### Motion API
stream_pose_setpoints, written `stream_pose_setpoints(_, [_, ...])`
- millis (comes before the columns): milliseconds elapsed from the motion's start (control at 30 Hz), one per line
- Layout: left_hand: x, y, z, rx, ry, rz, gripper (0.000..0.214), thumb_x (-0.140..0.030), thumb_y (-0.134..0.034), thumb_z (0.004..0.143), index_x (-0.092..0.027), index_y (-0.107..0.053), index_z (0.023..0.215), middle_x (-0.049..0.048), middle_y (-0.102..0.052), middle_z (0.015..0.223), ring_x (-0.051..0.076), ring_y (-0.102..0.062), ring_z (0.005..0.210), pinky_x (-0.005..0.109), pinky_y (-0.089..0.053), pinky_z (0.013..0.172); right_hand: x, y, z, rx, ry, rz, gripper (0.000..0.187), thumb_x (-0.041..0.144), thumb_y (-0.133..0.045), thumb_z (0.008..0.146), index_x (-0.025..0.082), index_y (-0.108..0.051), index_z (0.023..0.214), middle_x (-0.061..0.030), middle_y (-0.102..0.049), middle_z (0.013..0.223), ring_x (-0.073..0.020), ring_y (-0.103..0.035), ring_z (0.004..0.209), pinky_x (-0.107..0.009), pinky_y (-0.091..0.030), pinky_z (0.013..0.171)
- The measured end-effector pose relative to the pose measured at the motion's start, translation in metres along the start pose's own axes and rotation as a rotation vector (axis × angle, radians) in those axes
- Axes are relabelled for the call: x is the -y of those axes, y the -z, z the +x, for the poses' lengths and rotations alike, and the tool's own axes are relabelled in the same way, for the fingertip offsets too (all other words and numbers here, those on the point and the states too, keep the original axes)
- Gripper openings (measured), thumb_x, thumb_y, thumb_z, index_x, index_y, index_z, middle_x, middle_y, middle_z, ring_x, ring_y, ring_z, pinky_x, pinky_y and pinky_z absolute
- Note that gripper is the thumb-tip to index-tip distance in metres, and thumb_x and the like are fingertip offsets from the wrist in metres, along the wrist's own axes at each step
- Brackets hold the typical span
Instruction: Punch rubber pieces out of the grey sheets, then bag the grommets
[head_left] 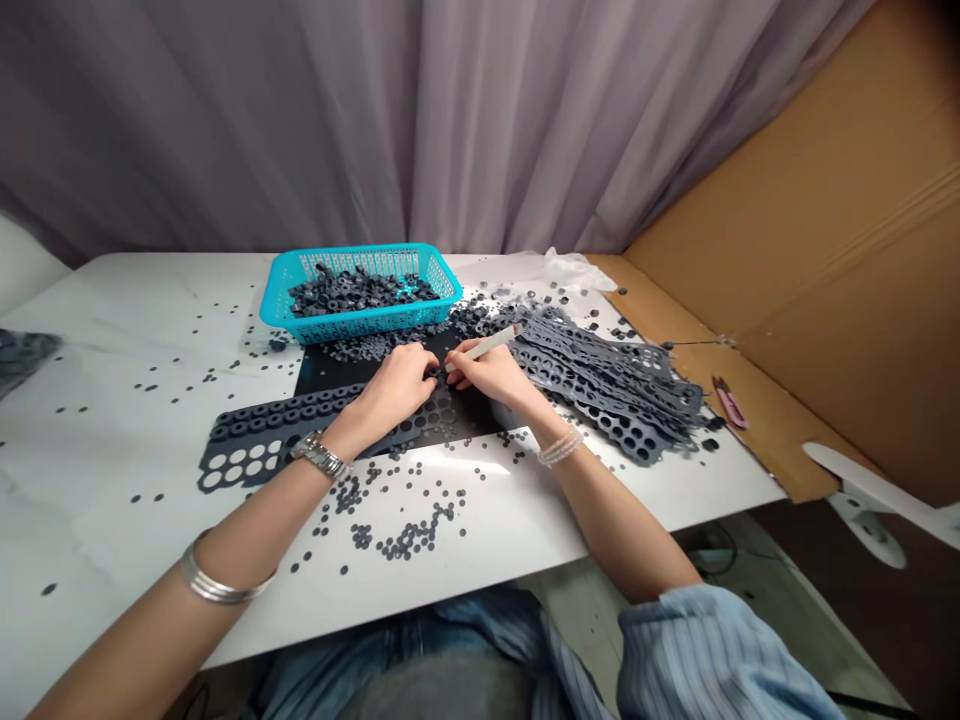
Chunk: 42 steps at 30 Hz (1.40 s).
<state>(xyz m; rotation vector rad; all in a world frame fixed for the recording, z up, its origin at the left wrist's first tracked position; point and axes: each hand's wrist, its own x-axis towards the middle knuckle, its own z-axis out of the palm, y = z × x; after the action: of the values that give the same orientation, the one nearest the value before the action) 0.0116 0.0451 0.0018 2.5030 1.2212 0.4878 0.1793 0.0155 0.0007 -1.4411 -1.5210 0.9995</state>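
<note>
My right hand (491, 372) is closed around a slim white pen-like stick (491, 344), which slants up and to the right from the fingertips. Its lower end reaches toward the fingertips of my left hand (401, 382), which are pinched at a small dark ring-shaped piece (432, 372), partly hidden. Under both hands lies a black mat (322, 370). A dark grey punched sheet (289, 410) runs leftward beneath my left wrist, with two rows of round ring pieces still in it and open holes along its near edge.
A blue plastic basket (352, 322) of dark pieces stands behind the hands. Punched-out sheets (607, 375) are heaped at the right. Small dark discs (409, 540) are strewn over the white table (165, 440). Pink-handled snips (730, 403) lie by the cardboard (810, 250).
</note>
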Motion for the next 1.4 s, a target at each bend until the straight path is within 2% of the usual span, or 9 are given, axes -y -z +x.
stream_pose_setpoints(333, [-0.004,0.0,-0.001,-0.008,0.027,0.058,0.02,-0.02,-0.055,0.079,-0.017,-0.071,0.092,0.0105,-0.066,0.089,0.024,-0.062,0.085,0.034,-0.046,0.081,0.004,-0.003,-0.002,0.001,0.081,-0.152,0.019,0.018,-0.051,0.084,0.017,-0.065,0.07,-0.0026,-0.068,0.061,-0.014,-0.064,0.056,-0.022,-0.051,0.054])
stream_pose_setpoints(533, [-0.015,-0.002,0.002,-0.05,0.026,0.122,0.017,-0.014,-0.051,0.081,-0.015,-0.067,0.085,0.0142,-0.061,0.095,0.029,-0.058,0.099,0.039,-0.045,0.089,0.008,-0.005,-0.003,-0.018,0.132,-0.258,0.023,0.017,-0.049,0.083,0.018,-0.06,0.062,-0.0022,-0.066,0.059,-0.0147,-0.061,0.057,-0.023,-0.046,0.054])
stream_pose_setpoints(867, [-0.013,-0.005,0.004,-0.053,0.034,0.081,0.018,-0.012,-0.049,0.081,-0.016,-0.065,0.073,0.0146,-0.062,0.082,0.029,-0.061,0.086,0.04,-0.045,0.081,0.016,-0.012,-0.001,-0.076,0.148,-0.388,0.025,0.013,-0.048,0.08,0.02,-0.054,0.057,-0.0048,-0.064,0.061,-0.019,-0.062,0.065,-0.026,-0.043,0.06])
stream_pose_setpoints(1033, [-0.011,-0.008,-0.001,-0.12,0.04,-0.002,0.021,-0.008,-0.048,0.079,-0.017,-0.064,0.068,0.0125,-0.063,0.079,0.026,-0.061,0.081,0.038,-0.044,0.079,0.015,-0.017,0.0,-0.103,0.147,-0.441,0.023,0.011,-0.047,0.079,0.019,-0.051,0.058,-0.0076,-0.063,0.062,-0.0208,-0.061,0.065,-0.029,-0.042,0.064])
stream_pose_setpoints(1133, [-0.01,0.005,-0.002,-0.219,0.065,-0.046,0.019,-0.014,-0.05,0.082,-0.016,-0.067,0.076,0.0102,-0.067,0.084,0.023,-0.061,0.08,0.036,-0.045,0.08,0.016,-0.019,0.0,-0.118,0.122,-0.439,0.019,0.01,-0.048,0.078,0.018,-0.053,0.062,-0.0101,-0.065,0.067,-0.023,-0.063,0.071,-0.031,-0.044,0.069])
stream_pose_setpoints(1200, [-0.006,0.02,-0.004,-0.354,0.111,-0.171,0.017,-0.021,-0.052,0.084,-0.016,-0.069,0.084,0.0082,-0.069,0.088,0.02,-0.061,0.08,0.033,-0.046,0.08,0.017,-0.019,0.0,-0.116,0.099,-0.404,0.017,0.01,-0.05,0.078,0.018,-0.055,0.063,-0.0101,-0.066,0.068,-0.023,-0.064,0.072,-0.031,-0.046,0.07])
stream_pose_setpoints(1267, [-0.001,0.033,-0.007,-0.476,0.206,-0.517,0.012,-0.024,-0.061,0.081,-0.016,-0.071,0.084,0.0053,-0.07,0.083,0.016,-0.061,0.075,0.028,-0.046,0.073,0.017,-0.017,0.0,-0.103,0.066,-0.338,0.018,0.011,-0.051,0.079,0.017,-0.056,0.063,-0.0087,-0.066,0.066,-0.0209,-0.064,0.068,-0.03,-0.048,0.068])
stream_pose_setpoints(1333, [0.005,0.039,-0.011,-0.443,0.355,-0.944,0.007,-0.02,-0.071,0.075,-0.015,-0.071,0.079,0.0032,-0.068,0.077,0.012,-0.059,0.071,0.022,-0.045,0.065,0.015,-0.014,0.0,-0.087,0.02,-0.25,0.018,0.013,-0.05,0.081,0.017,-0.058,0.065,-0.0069,-0.067,0.062,-0.018,-0.064,0.06,-0.027,-0.05,0.062])
stream_pose_setpoints(1400, [0.011,0.039,-0.016,-0.313,0.482,-1.23,0.007,-0.016,-0.075,0.071,-0.012,-0.071,0.076,0.0043,-0.067,0.075,0.01,-0.06,0.07,0.019,-0.046,0.062,0.011,-0.012,0.001,-0.079,-0.031,-0.161,0.018,0.015,-0.05,0.082,0.017,-0.06,0.067,-0.0057,-0.067,0.06,-0.0157,-0.062,0.053,-0.025,-0.052,0.054])
